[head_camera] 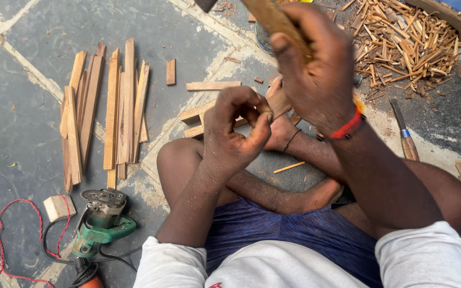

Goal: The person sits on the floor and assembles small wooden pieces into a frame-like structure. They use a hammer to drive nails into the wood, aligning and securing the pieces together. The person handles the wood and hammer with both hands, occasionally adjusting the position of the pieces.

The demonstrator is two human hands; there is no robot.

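1. Right hand (pixel 316 69) clenched around a wooden handle (pixel 276 21), raised over the lap.
2. Left hand (pixel 236 130) pinches a small wood piece (pixel 279 101) above the foot (pixel 281 133).
3. The piece looks light, stiff and splintery; best held by its lower end.

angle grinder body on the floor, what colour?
Green, with a black cord; the angle grinder shows clearly at lower left in the head view.

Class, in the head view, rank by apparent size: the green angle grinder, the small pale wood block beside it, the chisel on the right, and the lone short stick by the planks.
1. Grinder
2. Chisel
3. Block
4. Stick

Chisel and block look close; that ranking is unsure.
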